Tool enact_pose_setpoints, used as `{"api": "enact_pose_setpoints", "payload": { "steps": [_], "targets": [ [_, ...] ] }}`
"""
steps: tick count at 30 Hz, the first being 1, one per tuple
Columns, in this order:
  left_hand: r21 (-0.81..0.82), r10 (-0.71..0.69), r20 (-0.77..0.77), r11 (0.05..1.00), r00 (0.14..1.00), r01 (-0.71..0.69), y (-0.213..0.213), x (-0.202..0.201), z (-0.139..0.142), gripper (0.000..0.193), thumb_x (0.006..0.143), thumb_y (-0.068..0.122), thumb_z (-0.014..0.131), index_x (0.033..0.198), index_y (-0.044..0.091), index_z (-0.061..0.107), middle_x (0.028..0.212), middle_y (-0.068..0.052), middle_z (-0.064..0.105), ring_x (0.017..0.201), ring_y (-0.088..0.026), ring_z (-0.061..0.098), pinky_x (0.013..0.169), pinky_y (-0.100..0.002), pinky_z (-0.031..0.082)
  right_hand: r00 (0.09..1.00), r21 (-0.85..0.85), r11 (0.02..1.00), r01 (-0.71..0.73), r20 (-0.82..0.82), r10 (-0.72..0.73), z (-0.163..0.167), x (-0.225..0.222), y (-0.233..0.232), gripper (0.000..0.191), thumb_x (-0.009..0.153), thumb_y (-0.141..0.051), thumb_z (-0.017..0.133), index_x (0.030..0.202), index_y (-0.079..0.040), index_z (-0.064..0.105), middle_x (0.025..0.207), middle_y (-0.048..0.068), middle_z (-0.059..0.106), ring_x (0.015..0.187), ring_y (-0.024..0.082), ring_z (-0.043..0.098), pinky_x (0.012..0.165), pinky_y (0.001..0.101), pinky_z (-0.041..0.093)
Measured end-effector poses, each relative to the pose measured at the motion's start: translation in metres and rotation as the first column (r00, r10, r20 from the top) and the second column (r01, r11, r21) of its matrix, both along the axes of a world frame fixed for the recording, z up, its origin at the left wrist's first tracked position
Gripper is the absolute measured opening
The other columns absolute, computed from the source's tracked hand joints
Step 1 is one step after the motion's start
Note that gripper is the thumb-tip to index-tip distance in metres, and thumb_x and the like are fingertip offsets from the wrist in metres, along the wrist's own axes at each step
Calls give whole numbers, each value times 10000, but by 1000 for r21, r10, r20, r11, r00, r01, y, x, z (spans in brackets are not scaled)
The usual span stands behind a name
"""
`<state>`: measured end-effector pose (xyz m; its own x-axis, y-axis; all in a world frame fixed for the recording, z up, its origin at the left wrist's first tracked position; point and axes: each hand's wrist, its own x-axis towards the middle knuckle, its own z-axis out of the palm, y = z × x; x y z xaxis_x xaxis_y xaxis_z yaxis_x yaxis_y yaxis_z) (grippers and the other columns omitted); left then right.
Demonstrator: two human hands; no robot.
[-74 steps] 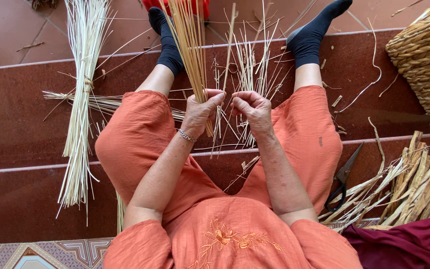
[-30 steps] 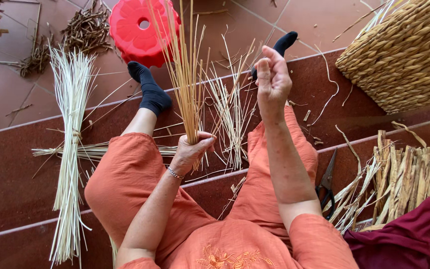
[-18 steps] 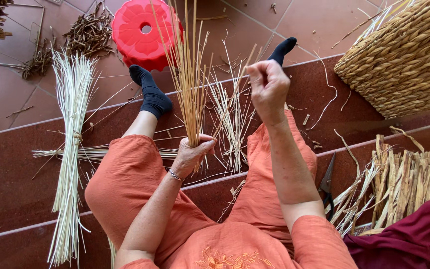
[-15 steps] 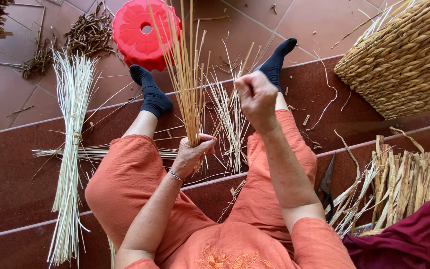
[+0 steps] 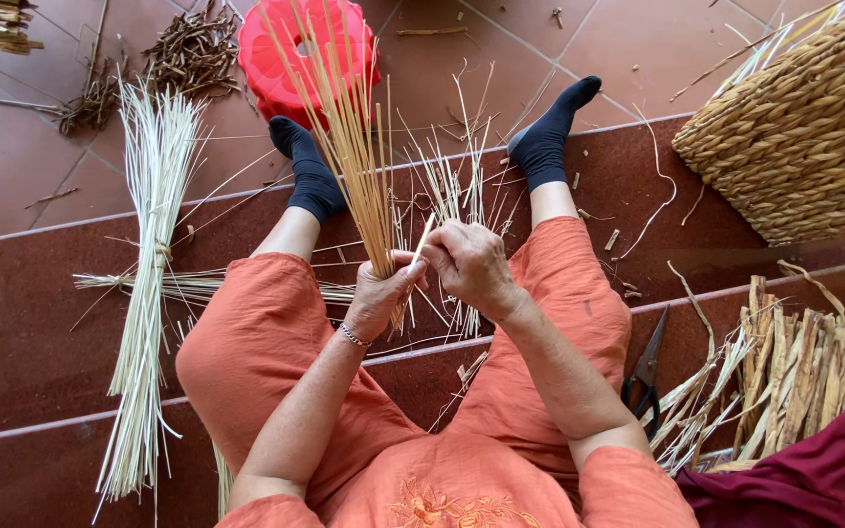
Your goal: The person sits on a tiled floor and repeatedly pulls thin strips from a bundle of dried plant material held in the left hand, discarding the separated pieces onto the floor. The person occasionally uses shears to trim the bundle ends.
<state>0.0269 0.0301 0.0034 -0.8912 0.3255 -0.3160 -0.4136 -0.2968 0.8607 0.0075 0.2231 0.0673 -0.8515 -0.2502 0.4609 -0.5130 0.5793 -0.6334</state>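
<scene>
Left hand (image 5: 378, 293) grips upright straw bundle (image 5: 349, 147); right hand (image 5: 466, 264) pinches 1 straw (image 5: 421, 244) beside it.

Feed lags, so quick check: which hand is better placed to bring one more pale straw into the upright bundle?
Probably the right hand: it pinches only one thin pale straw beside the upright bundle of tan straws, which fills the left hand.

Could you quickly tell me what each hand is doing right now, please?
Left hand: closed around the upright straw bundle.
Right hand: closed, pinching a single straw beside the bundle.
</scene>
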Motion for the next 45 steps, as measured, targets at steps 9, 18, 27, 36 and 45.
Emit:
{"api": "enact_pose_setpoints", "payload": {
  "steps": [9,18,27,36,45],
  "targets": [
    [-26,-17,13,1000,1000,17,4,3,-1,138,961,123,736,1059,29,754,779,-47,744,551,-14,534,468,-168,382,956,-654,718,239,290,-54,10,-25,20,109,1024,-69,604,931,-11,612,1282,107,533,1015,125,597,767,270,581],
    [60,-86,-58,994,995,90,16,9,-3,216,975,95,752,1163,-10,733,955,-72,776,796,-71,742,718,-226,616,867,-914,197,355,401,295,-16,-28,-9,75,1075,-116,516,1011,-77,514,910,83,642,600,68,503,522,221,458],
    [-102,176,-327,970,928,-220,-11,-33,41,455,930,184,747,1339,37,612,922,30,701,596,22,524,471,-138,435,674,-773,532,345,599,433,-31,-15,-12,86,1050,-123,575,975,-81,576,808,-6,607,585,16,432,502,173,335],
    [26,138,-209,990,968,-135,-33,-40,48,220,1027,221,716,1094,13,739,805,19,665,578,2,475,482,-166,379,568,-670,704,235,682,460,-21,-2,-23,72,1014,-117,581,967,-72,613,903,34,651,672,44,508,592,181,410],
    [210,482,-232,873,845,-440,-58,-53,42,193,1030,235,693,971,51,695,762,-47,670,489,-44,439,416,-203,330,782,-233,955,181,624,4,-48,-20,18,123,838,-154,668,731,-100,639,1292,83,644,1238,241,489,1133,448,362]
  ]
}}
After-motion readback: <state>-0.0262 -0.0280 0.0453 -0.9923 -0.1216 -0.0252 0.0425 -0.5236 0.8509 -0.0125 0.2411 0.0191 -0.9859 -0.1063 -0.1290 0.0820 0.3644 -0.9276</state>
